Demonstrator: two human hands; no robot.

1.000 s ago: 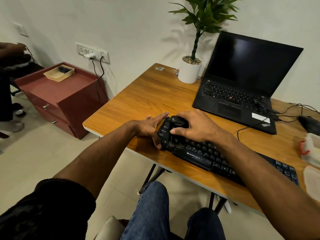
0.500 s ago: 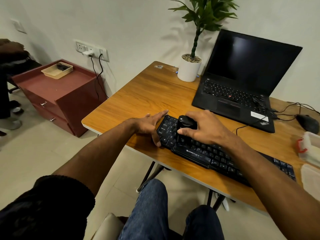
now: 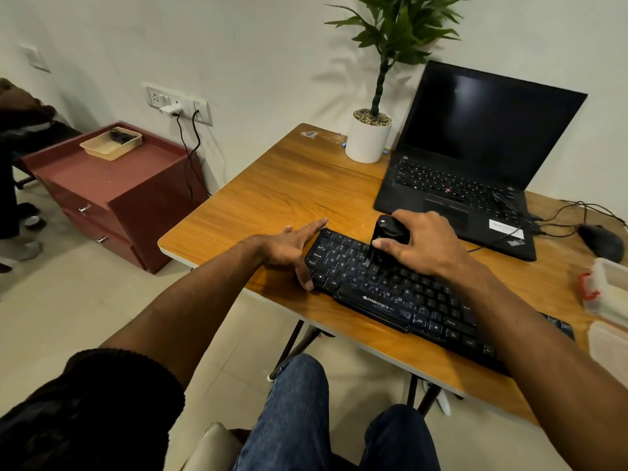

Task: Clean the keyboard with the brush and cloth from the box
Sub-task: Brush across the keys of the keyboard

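A black keyboard (image 3: 401, 294) lies slanted along the front edge of the wooden table (image 3: 289, 192). My right hand (image 3: 424, 244) grips a black brush (image 3: 387, 237) and holds it down on the keys in the keyboard's left-middle part. My left hand (image 3: 290, 249) rests flat against the keyboard's left end, fingers straight, thumb at the front corner. A clear plastic box (image 3: 608, 290) with a red clasp stands at the table's right edge, and its lid (image 3: 608, 348) lies in front of it. No cloth shows.
An open black laptop (image 3: 475, 164) stands behind the keyboard, with a white potted plant (image 3: 368, 137) to its left. A black mouse (image 3: 601, 241) and cables lie at the far right. A red drawer cabinet (image 3: 112, 198) with a beige tray stands left of the table.
My right hand has moved the brush rightward along the keys, away from the keyboard's left end. My left hand has stayed at the left end.
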